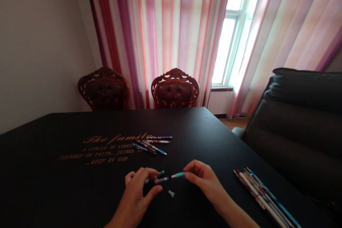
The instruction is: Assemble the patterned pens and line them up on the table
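Between my two hands a slim pen part (pixel 173 176) spans the gap, with a teal right end and a clear, purplish left end. My right hand (pixel 201 178) pinches the teal end between thumb and fingertips. Close around the clear end are the fingers of my left hand (pixel 143 187), which also hold a dark green patterned pen piece (pixel 161 174) under the curled fingers. A small pale blue piece (pixel 171 193) lies on the black table just below the pen part.
Several pens (pixel 152 146) lie crossed on the black table (pixel 80 188) beyond my hands. More pens (pixel 263 196) lie in a bundle at the right. Two carved chairs (pixel 175 91) stand behind the table, and a black leather chair (pixel 301 131) is at the right.
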### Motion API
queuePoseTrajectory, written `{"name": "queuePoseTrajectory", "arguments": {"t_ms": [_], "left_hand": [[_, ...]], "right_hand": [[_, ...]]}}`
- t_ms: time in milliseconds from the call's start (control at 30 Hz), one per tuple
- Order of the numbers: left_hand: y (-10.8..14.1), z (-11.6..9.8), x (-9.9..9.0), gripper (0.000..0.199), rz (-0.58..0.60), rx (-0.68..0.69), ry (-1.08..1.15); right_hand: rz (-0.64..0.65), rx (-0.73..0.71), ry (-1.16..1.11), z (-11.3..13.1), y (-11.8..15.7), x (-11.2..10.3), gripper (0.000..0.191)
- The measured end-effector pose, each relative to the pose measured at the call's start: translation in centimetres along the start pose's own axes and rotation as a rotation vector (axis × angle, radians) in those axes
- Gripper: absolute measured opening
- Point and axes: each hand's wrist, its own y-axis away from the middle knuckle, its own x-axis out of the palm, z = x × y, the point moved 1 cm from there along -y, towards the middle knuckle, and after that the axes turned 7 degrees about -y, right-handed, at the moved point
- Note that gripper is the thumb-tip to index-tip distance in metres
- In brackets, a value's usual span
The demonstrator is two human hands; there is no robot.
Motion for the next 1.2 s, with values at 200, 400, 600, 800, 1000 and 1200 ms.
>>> {"name": "queuePoseTrajectory", "arguments": {"t_ms": [200,400,600,800,1000,1200], "left_hand": [[-0.7,2.0,0.0,0.023,-0.028,-0.020,-0.202],[-0.9,2.6,-0.1,0.012,-0.024,-0.059,-0.137],[-0.9,2.4,-0.3,0.012,-0.032,-0.067,-0.085],[-0.8,2.4,-0.3,0.012,-0.018,-0.064,-0.103],[-0.9,2.4,-0.4,0.011,-0.016,-0.059,-0.103],[-0.9,2.1,-0.5,0.011,-0.002,-0.070,-0.078]], "right_hand": [[-0.079,-0.046,0.070,0.3,-0.8,-1.9,0.030],[-0.099,-0.046,0.078,-0.3,-1.5,-3.3,0.033],[-0.096,-0.044,0.091,0.0,-1.5,-3.3,0.034],[-0.094,-0.045,0.088,0.2,-1.4,-3.3,0.034],[-0.092,-0.072,0.073,-0.2,-1.4,-3.4,0.029],[-0.082,-0.061,0.092,-0.2,-1.3,-3.2,0.024]]}}
